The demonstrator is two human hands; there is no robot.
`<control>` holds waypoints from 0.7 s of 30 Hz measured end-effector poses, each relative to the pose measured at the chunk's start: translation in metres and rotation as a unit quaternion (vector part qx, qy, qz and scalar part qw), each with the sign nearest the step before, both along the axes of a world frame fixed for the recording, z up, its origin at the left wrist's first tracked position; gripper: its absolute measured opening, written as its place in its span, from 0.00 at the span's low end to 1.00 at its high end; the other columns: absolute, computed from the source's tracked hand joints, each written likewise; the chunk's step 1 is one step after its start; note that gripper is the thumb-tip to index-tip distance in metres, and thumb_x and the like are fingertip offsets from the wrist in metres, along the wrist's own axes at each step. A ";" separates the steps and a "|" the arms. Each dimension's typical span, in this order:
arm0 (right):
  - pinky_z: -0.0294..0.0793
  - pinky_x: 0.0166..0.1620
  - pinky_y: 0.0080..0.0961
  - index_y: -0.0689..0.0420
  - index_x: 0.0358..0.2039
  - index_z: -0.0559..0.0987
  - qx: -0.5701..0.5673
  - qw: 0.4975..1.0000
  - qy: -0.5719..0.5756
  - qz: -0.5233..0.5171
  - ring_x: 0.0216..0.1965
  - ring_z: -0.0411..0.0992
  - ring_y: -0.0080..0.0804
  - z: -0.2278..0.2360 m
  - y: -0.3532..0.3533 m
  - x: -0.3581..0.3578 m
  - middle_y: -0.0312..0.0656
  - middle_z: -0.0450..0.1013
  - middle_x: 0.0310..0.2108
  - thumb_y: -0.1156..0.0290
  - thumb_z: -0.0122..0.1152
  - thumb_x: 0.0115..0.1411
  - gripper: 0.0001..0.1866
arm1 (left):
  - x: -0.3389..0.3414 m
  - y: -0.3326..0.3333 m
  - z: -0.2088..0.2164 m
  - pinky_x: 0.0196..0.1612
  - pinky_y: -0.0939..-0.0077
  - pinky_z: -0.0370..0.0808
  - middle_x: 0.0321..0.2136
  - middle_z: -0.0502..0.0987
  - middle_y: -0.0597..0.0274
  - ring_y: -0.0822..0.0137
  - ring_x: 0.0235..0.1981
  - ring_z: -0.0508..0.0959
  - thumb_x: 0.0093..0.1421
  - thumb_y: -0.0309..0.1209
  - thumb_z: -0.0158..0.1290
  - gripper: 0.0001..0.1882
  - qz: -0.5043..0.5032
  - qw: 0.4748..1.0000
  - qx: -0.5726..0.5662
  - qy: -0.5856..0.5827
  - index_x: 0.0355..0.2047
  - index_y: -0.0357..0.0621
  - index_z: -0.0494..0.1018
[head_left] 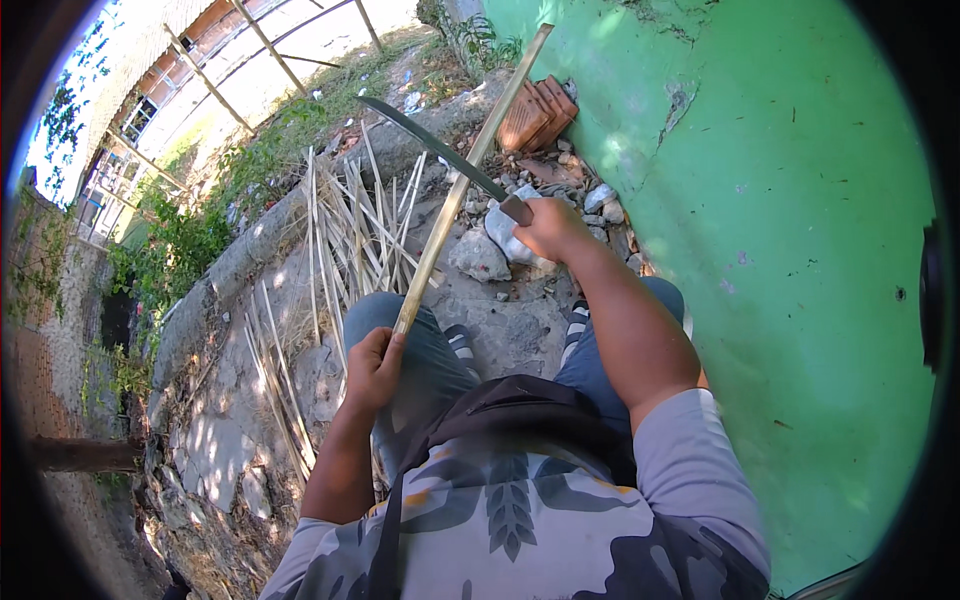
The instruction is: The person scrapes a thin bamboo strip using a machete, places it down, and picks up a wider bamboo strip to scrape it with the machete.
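Observation:
My left hand (376, 366) is closed around the near end of a long, pale strip of split wood or bamboo (447, 217), just above my left knee. The strip slants up and away to the right. In my right hand (553, 230) is the brown handle of a machete (436, 147). Its long dark blade points to the far left and crosses the strip about midway. Whether the edge touches the strip, I cannot tell.
Many loose pale strips (360, 230) lie on the ground to the left, with more (278, 370) nearer me. Stones (480, 255) and stacked orange bricks (537, 115) sit ahead. A green wall (780, 280) rises close on the right. A low stone edge (245, 240) runs along the left.

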State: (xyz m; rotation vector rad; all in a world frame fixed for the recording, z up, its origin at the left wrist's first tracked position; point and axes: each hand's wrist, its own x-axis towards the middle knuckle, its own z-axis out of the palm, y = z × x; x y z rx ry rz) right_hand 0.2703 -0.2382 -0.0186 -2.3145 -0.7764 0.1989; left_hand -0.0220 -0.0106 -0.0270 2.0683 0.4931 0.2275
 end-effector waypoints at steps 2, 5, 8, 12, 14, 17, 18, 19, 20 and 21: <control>0.77 0.44 0.46 0.53 0.39 0.83 0.011 1.000 -0.019 0.011 0.39 0.79 0.55 0.000 0.001 -0.008 0.51 0.81 0.34 0.59 0.66 0.55 0.15 | 0.002 -0.005 0.005 0.26 0.78 0.65 0.20 0.70 0.72 0.80 0.23 0.66 0.71 0.35 0.52 0.13 0.022 1.000 0.008 0.013 0.36 0.35 0.76; 0.78 0.43 0.46 0.48 0.34 0.83 -0.063 0.990 -0.049 0.120 0.39 0.79 0.52 0.014 0.018 -0.031 0.47 0.80 0.32 0.64 0.61 0.55 0.08 | 0.000 -0.001 -0.002 0.27 0.78 0.66 0.21 0.70 0.71 0.80 0.23 0.66 0.71 0.35 0.52 0.14 0.024 0.999 0.017 -0.012 0.37 0.35 0.76; 0.79 0.42 0.45 0.47 0.33 0.83 -0.126 0.956 -0.132 0.229 0.37 0.80 0.48 0.016 0.033 -0.052 0.43 0.81 0.31 0.65 0.62 0.53 0.07 | -0.001 -0.002 0.002 0.27 0.78 0.65 0.21 0.70 0.71 0.80 0.24 0.66 0.71 0.36 0.52 0.14 0.040 0.999 0.019 0.006 0.37 0.35 0.76; 0.79 0.41 0.43 0.47 0.31 0.83 -0.152 0.947 -0.161 0.233 0.37 0.81 0.46 0.024 0.028 -0.050 0.42 0.81 0.30 0.65 0.64 0.50 0.07 | 0.001 -0.005 0.005 0.26 0.78 0.65 0.21 0.70 0.72 0.80 0.23 0.66 0.71 0.36 0.53 0.14 0.041 0.999 0.021 0.024 0.37 0.35 0.76; 0.79 0.41 0.44 0.48 0.32 0.83 -0.130 0.961 -0.140 0.198 0.38 0.80 0.48 0.019 0.020 -0.039 0.44 0.81 0.31 0.64 0.64 0.51 0.07 | 0.001 -0.004 0.004 0.25 0.78 0.65 0.20 0.70 0.72 0.80 0.22 0.65 0.71 0.36 0.53 0.14 0.028 0.999 0.001 0.015 0.37 0.35 0.76; 0.78 0.43 0.45 0.50 0.33 0.83 -0.085 0.989 -0.078 0.089 0.39 0.80 0.51 0.005 0.013 -0.016 0.46 0.81 0.34 0.63 0.63 0.54 0.09 | 0.002 -0.005 0.002 0.25 0.78 0.65 0.19 0.70 0.71 0.80 0.22 0.65 0.71 0.35 0.53 0.14 0.024 0.999 0.035 0.001 0.36 0.35 0.76; 0.78 0.44 0.46 0.51 0.35 0.83 -0.059 0.997 -0.035 0.024 0.40 0.79 0.52 0.003 0.013 -0.012 0.47 0.81 0.35 0.62 0.62 0.55 0.10 | 0.002 -0.004 0.001 0.25 0.78 0.65 0.19 0.70 0.71 0.80 0.22 0.65 0.71 0.35 0.53 0.14 0.024 0.999 0.035 0.001 0.36 0.35 0.76; 0.78 0.46 0.47 0.51 0.37 0.83 -0.043 0.999 -0.023 0.011 0.41 0.79 0.54 0.003 0.008 -0.009 0.49 0.81 0.37 0.60 0.60 0.57 0.12 | 0.001 -0.004 0.000 0.25 0.77 0.65 0.19 0.70 0.71 0.80 0.21 0.65 0.71 0.35 0.53 0.14 0.025 0.999 0.029 0.003 0.36 0.35 0.76; 0.78 0.46 0.47 0.51 0.37 0.83 -0.043 0.999 -0.024 0.011 0.41 0.79 0.54 0.000 0.007 -0.008 0.49 0.81 0.37 0.60 0.60 0.57 0.12 | 0.001 -0.004 0.000 0.25 0.77 0.65 0.19 0.70 0.70 0.80 0.21 0.66 0.71 0.35 0.53 0.14 0.027 0.999 0.022 0.005 0.36 0.35 0.76; 0.78 0.45 0.47 0.51 0.38 0.83 -0.039 0.999 -0.030 0.004 0.41 0.79 0.54 -0.001 0.006 -0.008 0.49 0.81 0.37 0.60 0.60 0.57 0.12 | 0.002 -0.004 0.000 0.25 0.77 0.65 0.19 0.70 0.70 0.80 0.21 0.66 0.71 0.35 0.53 0.14 0.026 0.999 0.022 0.005 0.36 0.35 0.76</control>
